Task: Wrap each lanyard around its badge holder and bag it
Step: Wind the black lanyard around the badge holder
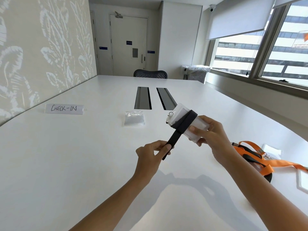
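Note:
My right hand (pixel 210 132) grips a clear badge holder (pixel 180 114) above the white table (pixel 66 155). A black lanyard (pixel 181 126) is wound around the holder's middle, and its free end runs down to the left. My left hand (pixel 152 152) pinches that free end between thumb and fingers. A small stack of clear plastic bags (pixel 134 118) lies flat on the table beyond my hands.
A heap of orange and black lanyards (pixel 255 157) with clear holders lies at the right. A "CHECK-IN" paper sign (pixel 64 108) stands at the left. Two cable slots (pixel 143 98) are set in the table's middle, and a black chair (pixel 150 74) is at the far end.

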Demonstrator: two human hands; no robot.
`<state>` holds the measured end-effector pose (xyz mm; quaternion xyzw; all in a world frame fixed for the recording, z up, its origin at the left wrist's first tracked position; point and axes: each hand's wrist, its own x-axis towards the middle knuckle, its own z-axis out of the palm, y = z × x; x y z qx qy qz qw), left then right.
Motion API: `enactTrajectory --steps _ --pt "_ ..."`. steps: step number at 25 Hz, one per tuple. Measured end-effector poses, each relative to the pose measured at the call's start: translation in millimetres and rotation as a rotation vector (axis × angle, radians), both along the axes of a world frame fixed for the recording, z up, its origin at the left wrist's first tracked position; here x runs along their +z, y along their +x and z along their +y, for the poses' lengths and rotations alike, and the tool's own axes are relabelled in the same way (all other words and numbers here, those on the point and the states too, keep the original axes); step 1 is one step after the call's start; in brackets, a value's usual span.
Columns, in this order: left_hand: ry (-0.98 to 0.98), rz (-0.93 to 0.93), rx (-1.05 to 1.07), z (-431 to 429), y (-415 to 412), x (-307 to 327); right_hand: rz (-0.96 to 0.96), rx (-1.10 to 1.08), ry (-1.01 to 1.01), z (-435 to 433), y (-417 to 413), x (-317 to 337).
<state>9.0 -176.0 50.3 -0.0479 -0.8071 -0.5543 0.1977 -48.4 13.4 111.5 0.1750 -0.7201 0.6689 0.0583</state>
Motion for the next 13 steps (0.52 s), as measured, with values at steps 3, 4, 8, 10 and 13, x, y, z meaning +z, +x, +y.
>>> enactTrajectory --steps 3,4,8,10,13 --pt "0.019 -0.038 -0.018 3 2 -1 0.05 -0.113 0.044 -1 -3 -10" --pt "0.033 -0.063 -0.03 4 3 -1 0.077 -0.161 0.068 -2 -4 -15" --pt "0.116 -0.157 -0.074 5 2 1 0.14 -0.285 0.123 -6 -2 -27" --pt "0.152 -0.184 -0.09 4 2 3 0.171 -0.318 0.167 -7 0 -28" --pt "0.196 -0.201 -0.126 1 2 10 0.29 -0.377 0.315 -12 6 -28"
